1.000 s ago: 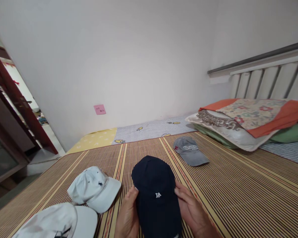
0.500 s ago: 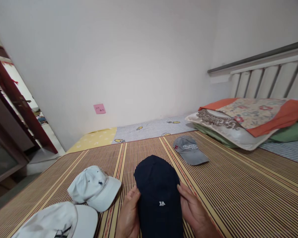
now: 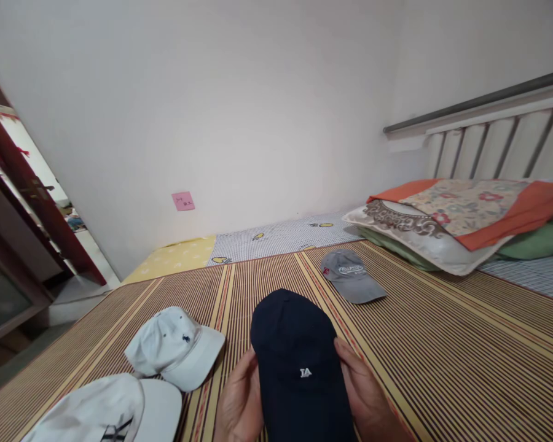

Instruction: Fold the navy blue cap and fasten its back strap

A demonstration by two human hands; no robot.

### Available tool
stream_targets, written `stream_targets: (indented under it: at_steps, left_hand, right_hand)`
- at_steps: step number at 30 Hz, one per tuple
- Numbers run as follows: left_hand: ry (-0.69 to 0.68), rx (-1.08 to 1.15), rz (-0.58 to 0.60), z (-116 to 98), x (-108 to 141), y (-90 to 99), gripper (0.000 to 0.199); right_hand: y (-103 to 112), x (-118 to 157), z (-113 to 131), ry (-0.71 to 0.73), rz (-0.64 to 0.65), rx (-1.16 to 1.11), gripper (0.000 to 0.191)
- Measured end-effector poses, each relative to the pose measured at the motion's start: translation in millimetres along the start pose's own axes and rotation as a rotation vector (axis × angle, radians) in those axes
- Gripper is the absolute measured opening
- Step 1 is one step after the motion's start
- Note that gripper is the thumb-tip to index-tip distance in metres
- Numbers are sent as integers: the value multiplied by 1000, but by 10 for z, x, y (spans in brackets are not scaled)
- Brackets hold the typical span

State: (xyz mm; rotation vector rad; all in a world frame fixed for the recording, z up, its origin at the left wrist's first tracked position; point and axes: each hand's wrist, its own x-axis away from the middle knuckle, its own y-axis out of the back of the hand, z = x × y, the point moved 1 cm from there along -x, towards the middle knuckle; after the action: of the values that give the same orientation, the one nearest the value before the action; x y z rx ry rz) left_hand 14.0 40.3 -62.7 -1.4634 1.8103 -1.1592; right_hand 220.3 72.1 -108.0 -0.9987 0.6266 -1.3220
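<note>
One navy-blue cloth baseball cap with small white letters [image 3: 299, 334], held between the left hand [image 3: 240, 396] and the right hand [image 3: 367, 393]; both sets of fingers are closed on its sides, though those behind it are hidden, so the firmness of grip cannot be told. Stage, as judged: one cap in hand, three lying out of hand. Beyond the right fingers: one grey cloth cap with pale lettering [image 3: 352, 277], crown up. Left of the left fingers: one off-white cap with a small dark emblem [image 3: 166, 341], brim towards them; just beside it, nearer the wearer, one white cap with black lettering [image 3: 92, 408], cut by the lower edge. Underlay: one tan-and-dark striped flat mat [image 3: 447, 350], far edge well beyond the fingers. Room: widest right of the right fingers, as far as the stacked pillows [image 3: 442, 242]; narrow between the left fingers and the off-white brim.
</note>
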Motion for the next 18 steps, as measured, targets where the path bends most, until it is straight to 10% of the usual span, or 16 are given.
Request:
stream_targets:
  at_steps: [5, 18]
  left_hand:
    - [-146, -161, -242, -34, 51, -156, 21]
    - [-253, -224, -363, -92, 106, -268, 26]
  right_hand:
    - [-102, 29, 24, 29, 122, 83, 46]
    - [-13, -70, 45, 103, 90, 273, 40]
